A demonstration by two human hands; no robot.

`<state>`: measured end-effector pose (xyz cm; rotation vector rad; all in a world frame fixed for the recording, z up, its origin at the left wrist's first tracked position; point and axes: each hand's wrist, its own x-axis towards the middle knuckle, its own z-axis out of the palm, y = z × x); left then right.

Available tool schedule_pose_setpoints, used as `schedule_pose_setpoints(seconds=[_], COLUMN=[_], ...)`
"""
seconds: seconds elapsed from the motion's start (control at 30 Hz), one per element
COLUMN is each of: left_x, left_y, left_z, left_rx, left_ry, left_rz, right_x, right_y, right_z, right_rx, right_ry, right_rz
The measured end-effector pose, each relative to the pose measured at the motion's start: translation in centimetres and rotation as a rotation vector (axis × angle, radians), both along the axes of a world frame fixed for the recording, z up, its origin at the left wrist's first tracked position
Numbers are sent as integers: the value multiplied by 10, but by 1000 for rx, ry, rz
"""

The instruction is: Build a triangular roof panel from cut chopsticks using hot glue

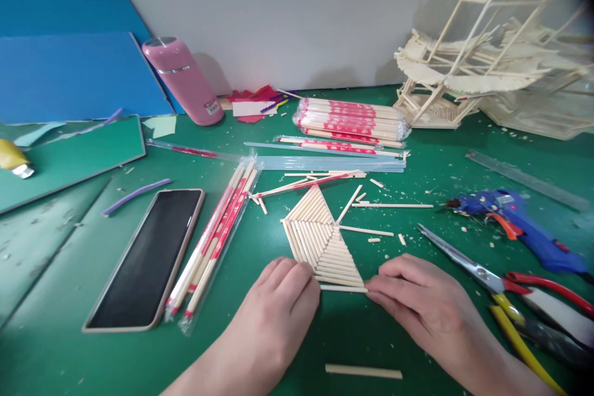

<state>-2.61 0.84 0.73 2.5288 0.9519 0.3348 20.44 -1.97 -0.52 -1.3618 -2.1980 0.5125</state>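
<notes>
As both hands (278,306) (424,303) pinch one stick (343,289) by its ends, the pale panel (312,240) looks ridged and three-sectioned

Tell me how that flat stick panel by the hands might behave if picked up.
The stick panel is probably light, being built of thin sticks. It may stay fairly stiff, as the sticks sit tightly side by side. The bare spokes jutting rightward, unbraced at their tips, might snap.
</notes>
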Motion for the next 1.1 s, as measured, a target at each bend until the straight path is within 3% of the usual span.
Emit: schedule_pose_setpoints(seconds=[0.37,0.6,0.87,1.1], left_x=[0,-4,-3,-2], left_y=[0,-2,1,2], left_z=[-2,-5,6,7], left_rx=[59,-14,-25,-13], left_ry=[-5,-4,12,-38], left_rz=[17,64,57,68], right_x=[-2,-6,-8,-7], right_y=[-1,0,-3,-4], right_z=[-1,-1,0,3], right_rx=[23,44,43,25], right_ry=[-19,-11,-5,8], right_rz=[-11,-36,-38,-2])
